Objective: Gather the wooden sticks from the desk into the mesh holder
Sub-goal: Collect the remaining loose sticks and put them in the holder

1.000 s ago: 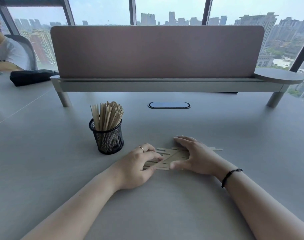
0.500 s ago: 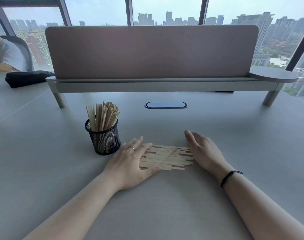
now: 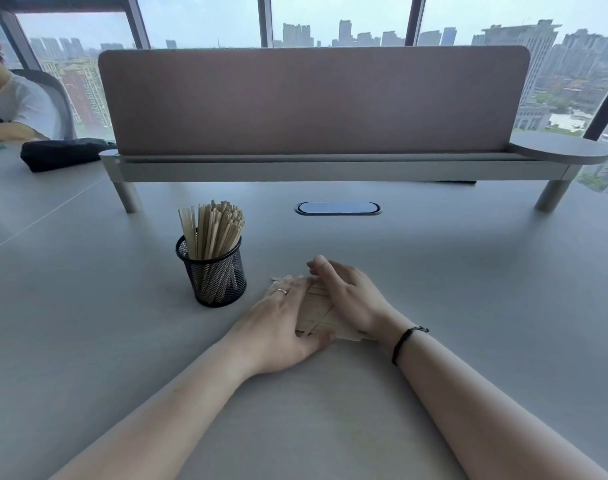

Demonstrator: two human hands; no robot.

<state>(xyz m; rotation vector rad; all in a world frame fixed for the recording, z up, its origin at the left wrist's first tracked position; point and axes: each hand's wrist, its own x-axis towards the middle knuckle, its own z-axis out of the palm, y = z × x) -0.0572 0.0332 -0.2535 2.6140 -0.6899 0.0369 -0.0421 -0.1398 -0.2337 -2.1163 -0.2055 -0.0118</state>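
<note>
A pile of flat wooden sticks (image 3: 318, 313) lies on the grey desk (image 3: 468, 306), squeezed between my two hands. My left hand (image 3: 281, 323) presses against the pile's left side, fingers flat, a ring on one finger. My right hand (image 3: 351, 299) presses from the right, its fingers bent over the far end of the pile. Most of the pile is hidden under the hands. A black mesh holder (image 3: 214, 275) stands just left of my left hand, holding several upright sticks (image 3: 214, 230).
A brown divider panel on a raised grey shelf (image 3: 313, 168) spans the back of the desk. An oval cable port (image 3: 337, 208) sits in front of it. At far left are a black pouch (image 3: 60, 152) and a seated person (image 3: 15, 109).
Both hands have closed in toward each other, pushing the spread sticks into a narrower pile. The right hand moved left over the sticks; the camera shifted slightly.
</note>
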